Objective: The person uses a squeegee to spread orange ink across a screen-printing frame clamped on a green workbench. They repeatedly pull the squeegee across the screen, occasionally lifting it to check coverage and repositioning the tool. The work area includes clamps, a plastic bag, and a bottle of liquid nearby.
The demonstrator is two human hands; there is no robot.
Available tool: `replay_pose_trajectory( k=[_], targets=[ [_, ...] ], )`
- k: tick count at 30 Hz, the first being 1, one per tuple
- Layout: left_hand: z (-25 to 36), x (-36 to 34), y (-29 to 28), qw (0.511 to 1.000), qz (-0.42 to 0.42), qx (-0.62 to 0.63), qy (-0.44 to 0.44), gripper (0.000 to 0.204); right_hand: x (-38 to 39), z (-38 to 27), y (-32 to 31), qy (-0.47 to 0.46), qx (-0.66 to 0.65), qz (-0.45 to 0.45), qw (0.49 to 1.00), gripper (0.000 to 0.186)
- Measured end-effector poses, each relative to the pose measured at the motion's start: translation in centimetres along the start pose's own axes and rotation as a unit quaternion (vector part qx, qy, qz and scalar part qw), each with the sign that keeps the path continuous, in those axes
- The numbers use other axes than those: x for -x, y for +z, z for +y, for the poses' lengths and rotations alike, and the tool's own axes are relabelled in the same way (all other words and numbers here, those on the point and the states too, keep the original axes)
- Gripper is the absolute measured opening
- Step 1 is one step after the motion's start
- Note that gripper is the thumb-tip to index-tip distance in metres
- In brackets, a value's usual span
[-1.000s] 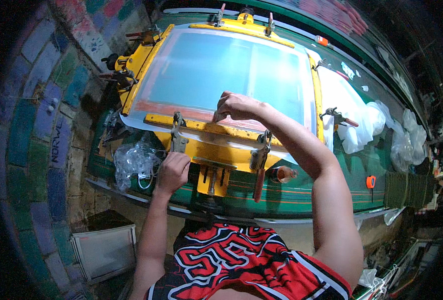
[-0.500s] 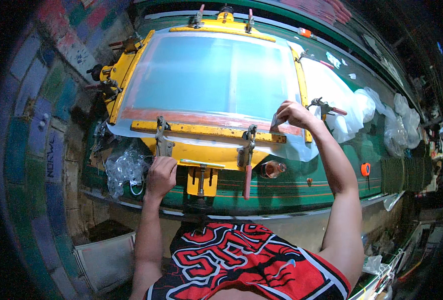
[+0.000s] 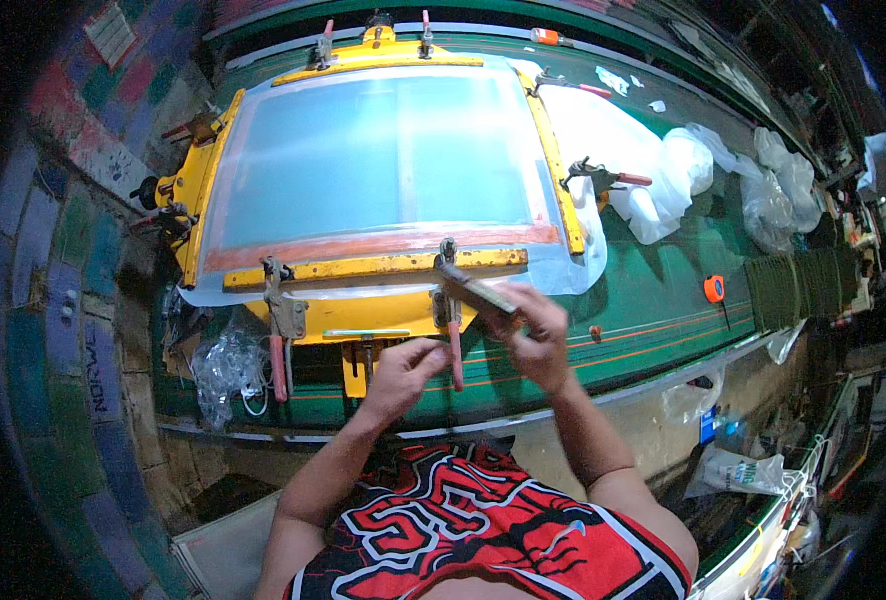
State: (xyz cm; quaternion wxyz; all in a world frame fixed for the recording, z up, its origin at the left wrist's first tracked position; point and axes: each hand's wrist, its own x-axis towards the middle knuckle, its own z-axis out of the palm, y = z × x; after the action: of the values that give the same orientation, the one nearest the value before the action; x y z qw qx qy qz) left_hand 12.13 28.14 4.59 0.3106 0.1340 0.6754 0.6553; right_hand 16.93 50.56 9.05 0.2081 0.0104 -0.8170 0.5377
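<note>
Mounted in a yellow frame is a stretched screen [image 3: 363, 160] with a pale blue-green face. An orange-red band runs along its near edge. My right hand [image 3: 538, 335] is closed round a flat grey scraper [image 3: 478, 290], held tilted over the near yellow bar [image 3: 373, 270]. The scraper's far end lies by the right near toggle clamp [image 3: 449, 270]. My left hand [image 3: 403, 378] has its fingers curled together, tips beside that clamp's red handle [image 3: 455, 355]; whatever is between them is hidden. Another red-handled clamp [image 3: 279, 340] stands farther left.
The frame sits on a long green table [image 3: 653, 290]. White sheeting [image 3: 613, 150] and clear plastic bags [image 3: 778, 190] lie to the right, with an orange tape measure [image 3: 714, 289] nearer. Crumpled clear plastic [image 3: 228, 370] is at left. Toggle clamps also project from the frame's other sides.
My right hand has drawn back from the screen's right near corner toward me and left, carrying the scraper. My left hand has gone right, from the left clamp's handle to the right one's.
</note>
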Motion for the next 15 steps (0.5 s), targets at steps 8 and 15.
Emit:
replay_pose_trajectory(
  k=[8,15],
  targets=[
    [-0.7,-0.4,3.3,0.991,-0.040,0.122,-0.046,0.024,2.2,0.6,1.7,-0.055,0.030,0.082,0.995,0.043],
    [-0.5,-0.3,3.9,0.997,-0.069,0.032,-0.012,0.029,-4.2,5.7,-6.5,0.141,0.163,0.208,0.954,0.020]
  ],
)
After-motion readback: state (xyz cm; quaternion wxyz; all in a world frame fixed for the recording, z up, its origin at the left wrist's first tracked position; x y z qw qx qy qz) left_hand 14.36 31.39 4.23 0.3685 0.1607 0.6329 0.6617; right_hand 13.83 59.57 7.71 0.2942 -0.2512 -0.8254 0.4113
